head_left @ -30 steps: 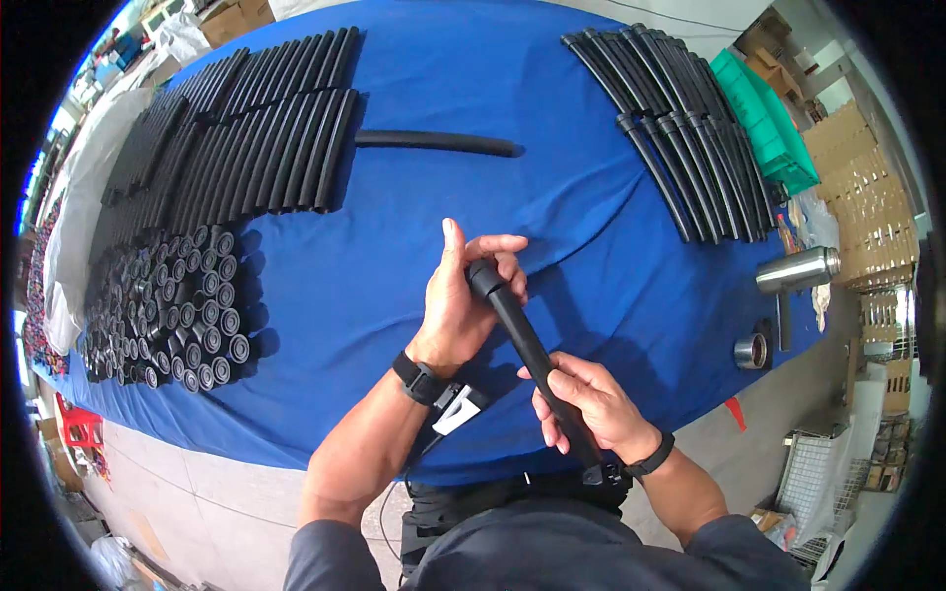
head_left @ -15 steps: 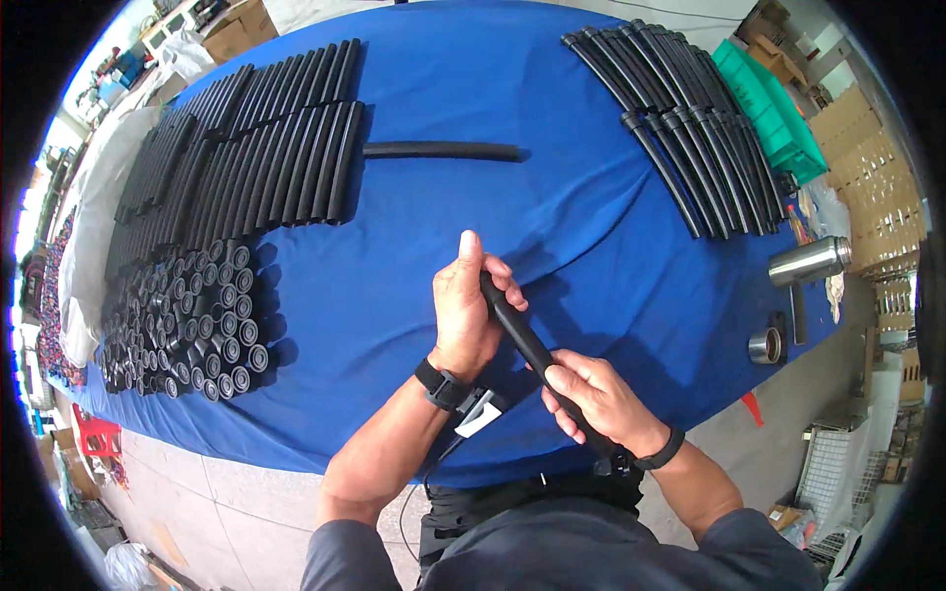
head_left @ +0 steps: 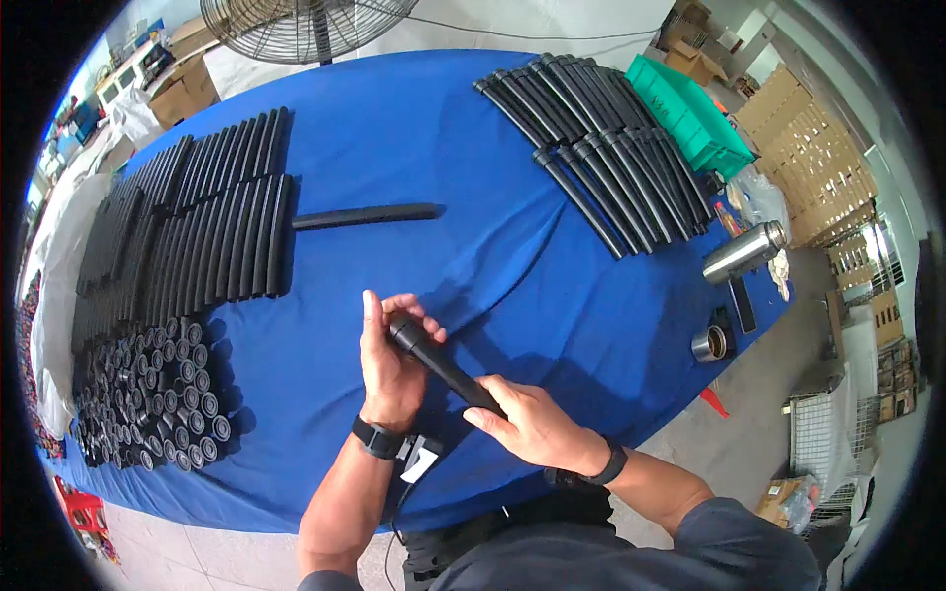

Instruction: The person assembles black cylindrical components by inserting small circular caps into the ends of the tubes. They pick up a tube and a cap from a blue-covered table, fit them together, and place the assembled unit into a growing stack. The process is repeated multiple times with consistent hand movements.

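A black tube [head_left: 448,371] slants across in front of me, with a wider black cap [head_left: 404,333] on its upper left end. Around that capped end, my left hand [head_left: 390,369] curls its fingers loosely, palm against the cap and thumb pointing up. My right hand [head_left: 532,424] is closed round the lower part of the tube, hiding its near end. Beyond my left hand a single black tube [head_left: 367,216] lies crosswise on the blue cloth [head_left: 394,128].
At left lie rows of black tubes [head_left: 232,236] and a cluster of round black caps [head_left: 163,394]. Capped tubes [head_left: 601,148] lie at the far right, beside a green crate [head_left: 690,118]. A steel flask [head_left: 744,253], phone [head_left: 742,305] and steel cup [head_left: 709,344] occupy the right edge. A fan [head_left: 315,25] stands behind.
The view has shifted, bringing the fan into sight. The tube's wider capped end, formerly hidden in my left hand, now shows. My right hand sits closer to my left along the tube.
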{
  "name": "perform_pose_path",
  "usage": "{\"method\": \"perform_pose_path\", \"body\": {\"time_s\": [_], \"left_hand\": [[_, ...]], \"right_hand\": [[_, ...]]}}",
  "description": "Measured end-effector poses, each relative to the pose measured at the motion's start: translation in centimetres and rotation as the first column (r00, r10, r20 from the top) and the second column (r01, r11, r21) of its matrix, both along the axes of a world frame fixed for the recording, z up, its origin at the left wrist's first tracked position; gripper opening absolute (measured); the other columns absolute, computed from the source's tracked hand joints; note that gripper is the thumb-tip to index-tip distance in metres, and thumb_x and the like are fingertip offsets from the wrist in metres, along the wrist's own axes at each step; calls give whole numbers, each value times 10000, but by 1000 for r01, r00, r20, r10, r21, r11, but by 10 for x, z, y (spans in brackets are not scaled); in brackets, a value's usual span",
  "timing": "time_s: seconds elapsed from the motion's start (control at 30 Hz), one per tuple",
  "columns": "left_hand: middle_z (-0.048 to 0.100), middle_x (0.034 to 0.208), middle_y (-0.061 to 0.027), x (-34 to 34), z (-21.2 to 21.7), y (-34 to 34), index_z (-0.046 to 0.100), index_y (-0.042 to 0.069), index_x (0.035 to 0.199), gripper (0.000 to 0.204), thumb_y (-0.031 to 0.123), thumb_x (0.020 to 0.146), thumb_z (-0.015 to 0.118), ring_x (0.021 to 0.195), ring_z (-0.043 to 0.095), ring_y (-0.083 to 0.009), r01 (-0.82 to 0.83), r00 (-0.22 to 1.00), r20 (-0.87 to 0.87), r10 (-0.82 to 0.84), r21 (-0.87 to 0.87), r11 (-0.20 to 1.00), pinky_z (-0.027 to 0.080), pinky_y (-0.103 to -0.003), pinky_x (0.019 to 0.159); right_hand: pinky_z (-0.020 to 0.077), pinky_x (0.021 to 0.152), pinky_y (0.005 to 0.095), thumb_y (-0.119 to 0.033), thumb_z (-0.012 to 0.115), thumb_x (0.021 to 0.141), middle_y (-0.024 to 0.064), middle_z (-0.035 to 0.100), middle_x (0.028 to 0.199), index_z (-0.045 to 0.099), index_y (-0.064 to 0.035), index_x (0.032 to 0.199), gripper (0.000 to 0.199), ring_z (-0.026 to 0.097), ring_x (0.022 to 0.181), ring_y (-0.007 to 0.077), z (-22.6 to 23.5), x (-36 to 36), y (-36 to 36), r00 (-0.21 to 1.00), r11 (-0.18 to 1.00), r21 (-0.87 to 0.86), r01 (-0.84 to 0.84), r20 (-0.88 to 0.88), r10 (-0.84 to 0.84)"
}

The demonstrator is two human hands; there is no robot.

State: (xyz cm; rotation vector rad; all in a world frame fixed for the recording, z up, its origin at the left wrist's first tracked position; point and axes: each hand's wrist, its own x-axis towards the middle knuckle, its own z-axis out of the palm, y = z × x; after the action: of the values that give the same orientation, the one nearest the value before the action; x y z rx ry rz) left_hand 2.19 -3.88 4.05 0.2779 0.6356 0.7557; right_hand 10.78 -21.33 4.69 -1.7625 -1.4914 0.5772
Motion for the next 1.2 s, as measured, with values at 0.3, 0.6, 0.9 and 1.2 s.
{"method": "perform_pose_path", "body": {"time_s": [0.3,0.6,0.9,1.2], "left_hand": [[439,683,28,-21,-42,29,621,109,942,383,470,1054,565,549,390,-99,143,890,441,-116,-27,989,369,-264,500],[466,693,33,-20,-44,27,586,117,914,361,445,1063,561,526,402,-82,57,952,301,-51,-9,998,343,-245,451],[480,684,12,-13,-37,24,607,99,891,421,481,1060,547,541,449,-108,26,975,222,-26,4,1000,397,-260,485],[579,689,35,-19,-34,29,663,70,850,183,203,926,764,504,447,-32,345,933,-304,-194,598,723,316,-199,432]], "right_hand": [[466,449,209,-298,614,1050,85,645,941,435,-23,1467,530,599,573,96,-3,11,-19,-222,898,-61,-436,-960,-173],[373,387,178,-235,583,1063,-29,476,750,501,-50,1408,399,437,474,19,-7,-5,-22,-20,881,-284,-379,-949,-315],[366,379,175,-270,617,1049,-24,489,760,523,-55,1396,419,451,489,23,-4,-2,-25,21,881,-315,-352,-944,-329],[424,371,193,-282,561,1073,57,626,892,450,-67,1497,488,578,565,71,0,19,-38,-107,933,-233,-275,-957,-270]]}}
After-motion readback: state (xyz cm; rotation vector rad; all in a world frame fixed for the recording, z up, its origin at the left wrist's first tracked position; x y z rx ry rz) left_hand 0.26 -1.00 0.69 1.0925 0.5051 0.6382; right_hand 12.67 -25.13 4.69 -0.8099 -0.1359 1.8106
